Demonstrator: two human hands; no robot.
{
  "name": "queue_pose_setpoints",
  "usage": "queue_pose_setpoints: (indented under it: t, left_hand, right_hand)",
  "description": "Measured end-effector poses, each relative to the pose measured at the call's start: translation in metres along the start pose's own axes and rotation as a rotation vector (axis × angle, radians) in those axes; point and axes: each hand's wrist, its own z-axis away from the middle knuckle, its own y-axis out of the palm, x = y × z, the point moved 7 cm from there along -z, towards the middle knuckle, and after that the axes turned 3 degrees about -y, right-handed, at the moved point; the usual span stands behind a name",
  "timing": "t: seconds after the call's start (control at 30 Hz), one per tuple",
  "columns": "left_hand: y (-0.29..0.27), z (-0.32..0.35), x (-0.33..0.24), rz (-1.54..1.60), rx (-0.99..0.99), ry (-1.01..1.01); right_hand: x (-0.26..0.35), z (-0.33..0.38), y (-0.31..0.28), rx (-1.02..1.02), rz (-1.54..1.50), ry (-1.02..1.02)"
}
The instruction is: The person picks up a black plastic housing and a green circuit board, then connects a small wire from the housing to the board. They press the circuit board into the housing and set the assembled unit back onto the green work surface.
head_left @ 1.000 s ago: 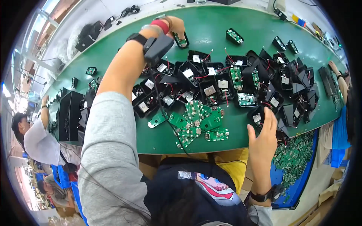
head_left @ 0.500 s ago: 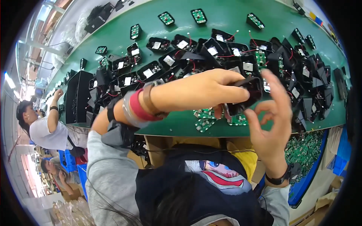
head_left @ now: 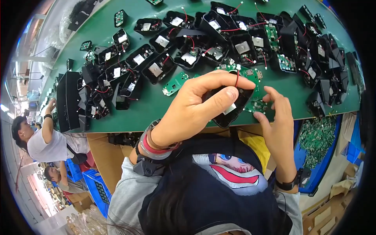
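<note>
At left, black boxes [head_left: 160,74] lie mostly open side up on a green table [head_left: 147,105], perhaps so their wires stay reachable. At centre, above the table's near edge, the left hand [head_left: 197,105] grips an open case [head_left: 239,103] between thumb and fingers, probably tilted up to bare its inside; whether the thumb also pins the red wire [head_left: 237,79] is unclear. The case is black and round-cornered, with a silvery plate [head_left: 230,109]. Right of it, the right hand [head_left: 279,121] hovers, thumb and fingers apart, pinching nothing visible
</note>
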Motion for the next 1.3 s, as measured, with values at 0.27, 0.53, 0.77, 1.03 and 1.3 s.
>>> queue_pose_setpoints:
  t: [0.27, 0.53, 0.77, 1.03, 1.3]
  left_hand:
    - [0.008, 0.004, 0.011, -0.299, -0.037, 0.18]
    - [0.022, -0.009, 0.009, -0.485, -0.069, 0.319]
    - [0.031, -0.005, -0.003, -0.653, -0.192, 0.401]
    - [0.026, -0.004, 0.001, -0.643, -0.248, 0.501]
    - [0.031, -0.009, 0.021, -0.152, -0.001, 0.257]
  right_hand:
    - [-0.049, 0.02, -0.004, 0.042, -0.306, 0.399]
    - [-0.055, 0.008, -0.011, -0.135, -1.257, 0.497]
    - [0.012, -0.015, -0.008, 0.095, -1.262, 0.366]
    - [0.013, -0.012, 0.002, 0.063, -1.221, 0.411]
    - [0.011, -0.004, 0.014, -0.044, -1.184, 0.378]
